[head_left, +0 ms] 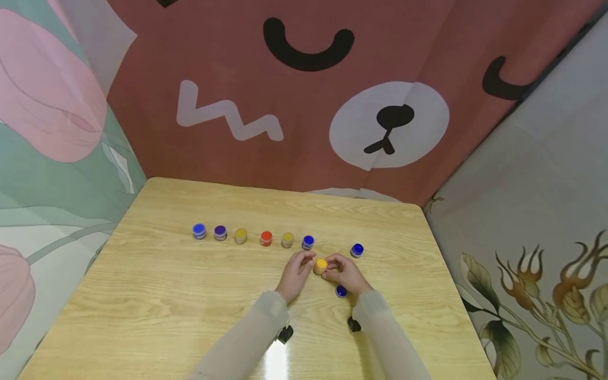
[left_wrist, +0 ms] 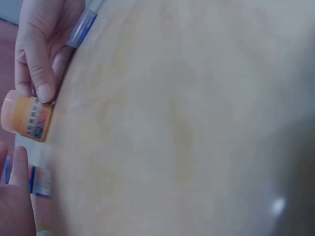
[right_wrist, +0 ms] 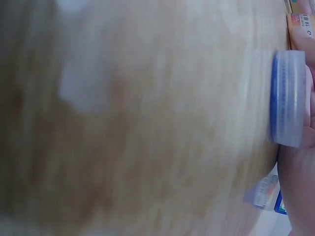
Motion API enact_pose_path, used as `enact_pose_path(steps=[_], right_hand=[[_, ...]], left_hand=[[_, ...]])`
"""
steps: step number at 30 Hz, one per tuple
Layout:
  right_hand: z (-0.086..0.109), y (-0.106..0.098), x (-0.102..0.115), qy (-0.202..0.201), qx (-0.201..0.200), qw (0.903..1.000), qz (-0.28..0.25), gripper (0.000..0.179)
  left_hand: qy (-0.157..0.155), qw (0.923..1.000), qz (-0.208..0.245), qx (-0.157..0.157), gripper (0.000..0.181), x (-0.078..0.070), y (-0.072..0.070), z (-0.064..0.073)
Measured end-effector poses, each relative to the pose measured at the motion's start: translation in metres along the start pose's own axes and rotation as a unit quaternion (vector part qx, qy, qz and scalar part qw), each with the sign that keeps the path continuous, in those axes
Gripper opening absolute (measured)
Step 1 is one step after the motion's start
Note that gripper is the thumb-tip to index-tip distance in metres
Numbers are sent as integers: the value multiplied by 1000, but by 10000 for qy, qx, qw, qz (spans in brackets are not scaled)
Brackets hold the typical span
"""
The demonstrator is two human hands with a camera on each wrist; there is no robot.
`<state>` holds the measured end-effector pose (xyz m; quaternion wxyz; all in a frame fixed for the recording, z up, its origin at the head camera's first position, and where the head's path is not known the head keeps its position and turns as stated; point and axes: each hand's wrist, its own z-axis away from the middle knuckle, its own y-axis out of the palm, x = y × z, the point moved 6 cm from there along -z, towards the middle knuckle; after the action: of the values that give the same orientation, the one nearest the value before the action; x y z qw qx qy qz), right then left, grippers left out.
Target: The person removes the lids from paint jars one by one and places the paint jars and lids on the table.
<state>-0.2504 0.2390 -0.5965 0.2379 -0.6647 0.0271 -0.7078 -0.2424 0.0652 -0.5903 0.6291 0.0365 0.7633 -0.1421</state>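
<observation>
In the head view, an orange paint jar (head_left: 321, 266) stands between the two hands near the middle of the table. My right hand (head_left: 345, 272) pinches it from the right with thumb and fingers. On the jar's other side is my left hand (head_left: 297, 273), its fingers loosely bent and a small gap short of the jar. The left wrist view shows the printed label of the orange jar (left_wrist: 32, 117) and the right thumb against its lower part. A blue-and-clear round lid (right_wrist: 289, 98) lies flat beside the right palm.
A row of small paint jars runs leftward behind the hands: blue (head_left: 308, 242), yellow (head_left: 287, 240), red (head_left: 266, 238), another yellow (head_left: 240, 236), purple (head_left: 220, 233) and blue (head_left: 199, 231). One more blue jar (head_left: 357, 250) stands behind the right hand. Printed curtains surround the wooden table (head_left: 166, 295).
</observation>
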Motion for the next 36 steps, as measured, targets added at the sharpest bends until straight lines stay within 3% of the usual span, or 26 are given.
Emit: enact_pose_path(steps=[4,13,16,20,23,36], right_hand=[[1,1,2,19,-32,10000,-18,34],[1,4,4,67,-121,9999,-43,35],[1,4,4,73,-145,9999,9,35],[2,4,4,124,-223,9996,138,36],[2,5,4,105,-277,9991,305,36],[3,7,7,24,-479,9972,568,31]], left_hand=[[335,9985,-394,167,21,-10,-2,-7],[659,9904,-991,704,17,-21,-3,-17],[682,9897,-948,834,18,-21,-1,-16],[464,9907,-785,1014,21,-21,2,-17],[392,9900,-823,1072,19,-23,3,-18],[851,9800,-1423,1104,15,-24,5,-17]])
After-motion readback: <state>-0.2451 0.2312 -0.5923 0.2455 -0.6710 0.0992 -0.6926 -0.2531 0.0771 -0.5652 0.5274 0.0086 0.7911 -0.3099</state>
